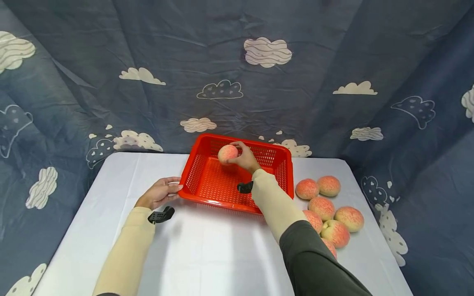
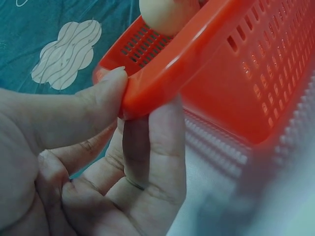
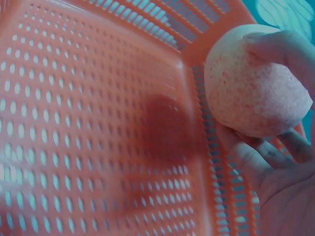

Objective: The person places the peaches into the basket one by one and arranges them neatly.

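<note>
Peach (image 1: 226, 154) hangs over the red basket (image 1: 209, 183), hands (image 1: 245, 158) (image 1: 162, 193) gripping it (right) and rim (image 1: 222, 203) (left).

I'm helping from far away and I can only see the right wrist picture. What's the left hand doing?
Observer: The left hand is pinching the rim of the red basket at a corner.
Child: Is this peach the only one?
Observer: No, at least seven more peaches lie outside, to the person's right of the basket.
Child: What's under the basket?
Observer: A white table.
</note>
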The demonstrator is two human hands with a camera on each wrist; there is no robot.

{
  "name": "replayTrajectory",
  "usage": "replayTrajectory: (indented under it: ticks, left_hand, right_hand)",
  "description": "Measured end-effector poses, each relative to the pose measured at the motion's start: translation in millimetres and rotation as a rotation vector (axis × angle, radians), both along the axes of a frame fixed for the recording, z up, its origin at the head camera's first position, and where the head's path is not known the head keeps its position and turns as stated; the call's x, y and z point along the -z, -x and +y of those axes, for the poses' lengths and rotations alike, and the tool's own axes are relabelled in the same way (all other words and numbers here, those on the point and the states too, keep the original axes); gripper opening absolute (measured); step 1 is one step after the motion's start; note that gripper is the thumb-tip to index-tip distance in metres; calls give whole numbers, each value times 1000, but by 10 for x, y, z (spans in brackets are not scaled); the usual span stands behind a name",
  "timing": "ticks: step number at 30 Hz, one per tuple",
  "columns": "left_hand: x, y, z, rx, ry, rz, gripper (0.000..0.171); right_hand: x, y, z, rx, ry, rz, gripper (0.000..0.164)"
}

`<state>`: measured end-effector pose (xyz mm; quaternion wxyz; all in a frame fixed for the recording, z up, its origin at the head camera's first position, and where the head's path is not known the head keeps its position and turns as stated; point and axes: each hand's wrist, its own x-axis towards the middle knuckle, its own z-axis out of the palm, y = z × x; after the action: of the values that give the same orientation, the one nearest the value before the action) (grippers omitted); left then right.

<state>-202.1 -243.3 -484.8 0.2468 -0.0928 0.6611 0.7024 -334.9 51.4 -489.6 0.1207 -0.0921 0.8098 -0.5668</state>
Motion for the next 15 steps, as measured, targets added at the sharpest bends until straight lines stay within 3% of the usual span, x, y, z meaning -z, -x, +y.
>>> replayTrajectory:
  ticks: [15]
  left_hand:
    - [4,2,-25,-10,-1,6,54]
  right_hand:
    - [305,21,-518,71,-145,-28,66]
